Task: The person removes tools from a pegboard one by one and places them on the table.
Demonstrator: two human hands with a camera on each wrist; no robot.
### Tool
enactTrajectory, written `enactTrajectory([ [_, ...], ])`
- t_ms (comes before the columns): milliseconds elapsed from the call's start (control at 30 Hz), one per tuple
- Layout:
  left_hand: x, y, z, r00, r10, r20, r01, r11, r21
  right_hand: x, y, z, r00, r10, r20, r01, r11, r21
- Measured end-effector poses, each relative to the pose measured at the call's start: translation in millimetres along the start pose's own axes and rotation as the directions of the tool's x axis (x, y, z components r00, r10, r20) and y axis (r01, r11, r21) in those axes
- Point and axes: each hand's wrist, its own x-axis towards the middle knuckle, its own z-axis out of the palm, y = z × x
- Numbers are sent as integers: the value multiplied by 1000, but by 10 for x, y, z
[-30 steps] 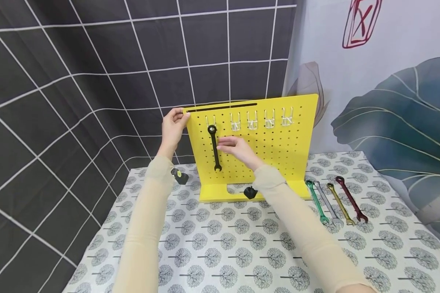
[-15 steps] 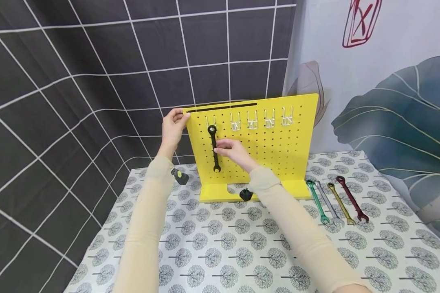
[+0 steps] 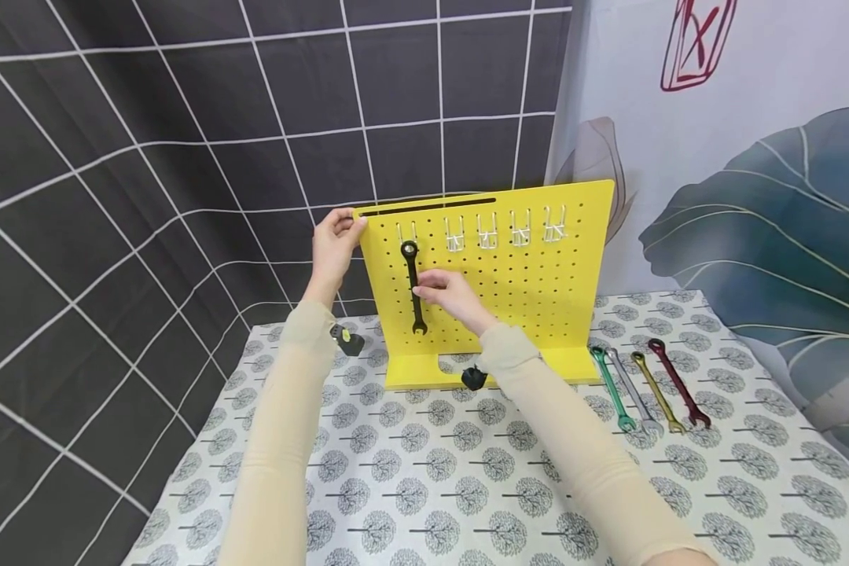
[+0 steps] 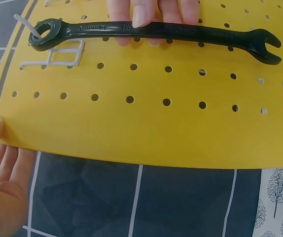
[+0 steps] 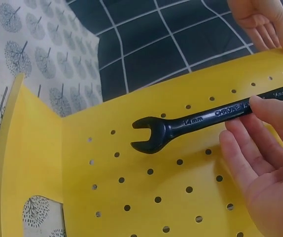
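A black combination wrench (image 3: pixel 416 303) hangs by its ring end on the leftmost white hook (image 4: pixel 65 57) of a yellow pegboard (image 3: pixel 523 299). The right hand (image 3: pixel 453 295) pinches its shank, thumb on the front and fingers behind, as the right wrist view shows; "14mm" is readable near the open jaw end of the wrench (image 5: pixel 181 123). At the board's upper left corner the left hand (image 3: pixel 334 248) grips the edge between thumb and fingers, also visible in the left wrist view as a hand (image 4: pixel 6 182) at the corner.
Several more white hooks (image 3: pixel 486 233) line the board's top. Right of the board, a green wrench (image 3: pixel 612 390), a silver wrench (image 3: pixel 633 397), a gold wrench (image 3: pixel 658 393) and a dark red wrench (image 3: pixel 678 384) lie on the tree-patterned tablecloth (image 3: pixel 467 503). A dark gridded curtain (image 3: pixel 184 157) stands behind.
The right hand has moved slightly left and taken hold of the black wrench's shank, which it was beside a second ago. The left hand has stayed at the board's corner.
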Motion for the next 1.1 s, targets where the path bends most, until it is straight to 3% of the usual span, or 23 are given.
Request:
enactTrajectory([
  [367, -10, -32, 1, 1000, 2, -3, -2, 1000, 15, -30, 26, 3, 1000, -15, 7, 15, 999, -32],
  [1100, -13, 3, 7, 1000, 25, -2, -25, 1000, 18, -192, -234, 57, 997, -79, -9, 79, 997, 6],
])
